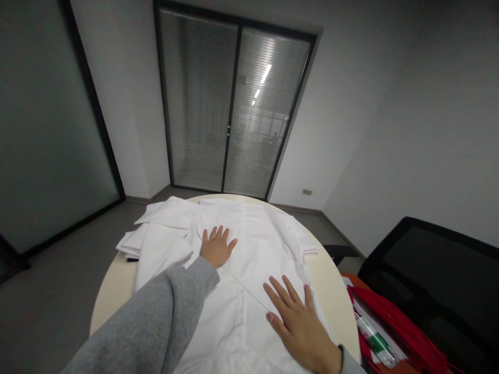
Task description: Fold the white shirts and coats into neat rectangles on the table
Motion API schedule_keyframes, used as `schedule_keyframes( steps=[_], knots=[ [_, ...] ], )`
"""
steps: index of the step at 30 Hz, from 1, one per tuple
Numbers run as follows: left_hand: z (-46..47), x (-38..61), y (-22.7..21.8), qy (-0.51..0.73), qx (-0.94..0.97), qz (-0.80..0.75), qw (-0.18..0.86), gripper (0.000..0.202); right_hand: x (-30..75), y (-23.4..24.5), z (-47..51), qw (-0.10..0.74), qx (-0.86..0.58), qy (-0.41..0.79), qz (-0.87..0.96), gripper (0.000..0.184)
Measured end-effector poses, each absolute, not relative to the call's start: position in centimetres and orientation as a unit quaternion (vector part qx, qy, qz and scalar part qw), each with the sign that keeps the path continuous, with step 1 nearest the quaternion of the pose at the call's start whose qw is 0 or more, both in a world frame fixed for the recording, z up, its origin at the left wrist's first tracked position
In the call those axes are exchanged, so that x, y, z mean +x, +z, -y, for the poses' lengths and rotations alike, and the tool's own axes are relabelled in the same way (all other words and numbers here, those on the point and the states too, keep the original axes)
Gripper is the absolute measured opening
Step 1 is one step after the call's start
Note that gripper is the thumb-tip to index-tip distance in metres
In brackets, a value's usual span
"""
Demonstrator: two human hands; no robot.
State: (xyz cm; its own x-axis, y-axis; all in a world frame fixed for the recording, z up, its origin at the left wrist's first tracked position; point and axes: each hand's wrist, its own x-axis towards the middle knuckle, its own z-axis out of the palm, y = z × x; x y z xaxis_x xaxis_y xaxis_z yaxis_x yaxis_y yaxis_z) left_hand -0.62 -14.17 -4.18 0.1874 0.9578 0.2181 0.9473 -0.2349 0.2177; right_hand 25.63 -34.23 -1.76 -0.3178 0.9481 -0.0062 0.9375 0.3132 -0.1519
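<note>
Both hands, the left hand [217, 248] and right hand [297, 322], lay wide and flat on the white cotton shirt [249, 249] spread under them on the round beige desk [107, 296], where uneven pressing might push creases into it.

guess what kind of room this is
Probably an office or small meeting room: a round cream table with a white garment, a black mesh office chair, and dark-framed glass doors with blinds.
</note>
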Motion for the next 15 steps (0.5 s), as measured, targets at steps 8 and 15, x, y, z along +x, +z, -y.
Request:
schedule_keyframes(
  steps=[8, 15],
  knots=[
    [13.7, -0.8, -4.4, 0.109, 0.773, -0.622, 0.057, 0.081, 27.1, -3.1, 34.7, 0.046, -0.594, 0.015, 0.803, 0.060],
    [13.9, -0.9, -4.2, 0.103, 0.774, -0.621, 0.064, 0.081, 27.8, -4.3, 35.4, 0.048, -0.653, -0.026, 0.755, 0.073]
  ],
)
